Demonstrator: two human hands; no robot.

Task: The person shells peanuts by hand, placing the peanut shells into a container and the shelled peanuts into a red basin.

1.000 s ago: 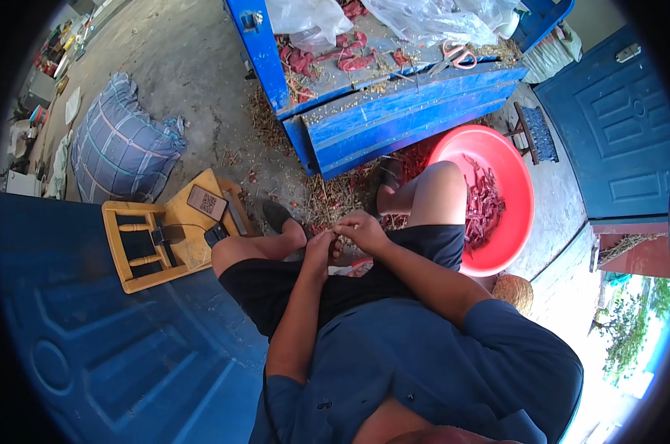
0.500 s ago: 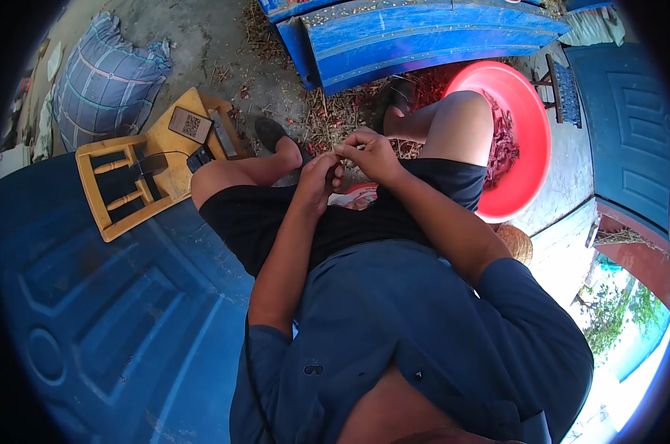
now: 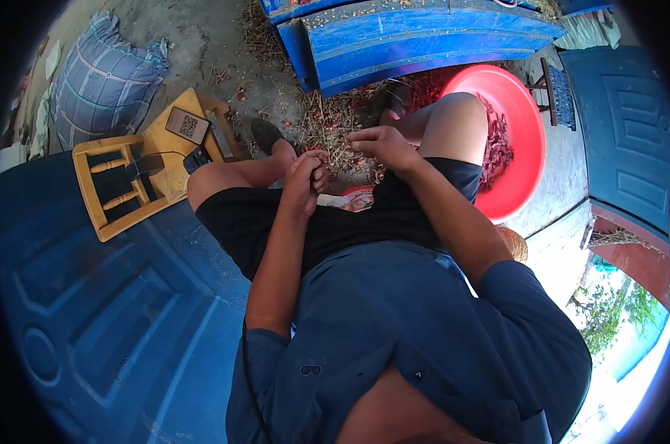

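Note:
My left hand (image 3: 305, 180) is over my lap with its fingers curled closed. Whatever it may hold is hidden inside the fingers. A short way to its right and a little higher, my right hand (image 3: 385, 148) has thumb and fingertips pressed together, and anything between them is too small to make out. The two hands are apart. Below them, between my thighs, part of a red and white printed item (image 3: 357, 198) shows. On the floor past my hands lies a litter of pale stalks (image 3: 335, 129) with red bits among them.
A red basin (image 3: 531, 159) beside my right leg holds dark red pieces resembling dried chillies (image 3: 499, 148). On my left, a wooden chair (image 3: 161, 140) carries a phone-like device with a QR code (image 3: 187, 126). A blue metal structure (image 3: 424, 48) stands ahead; a checked sack (image 3: 105, 85) sits far left.
My hands were together at the fingertips and have come apart. The left hand has shifted slightly left, and the right hand slightly to the right.

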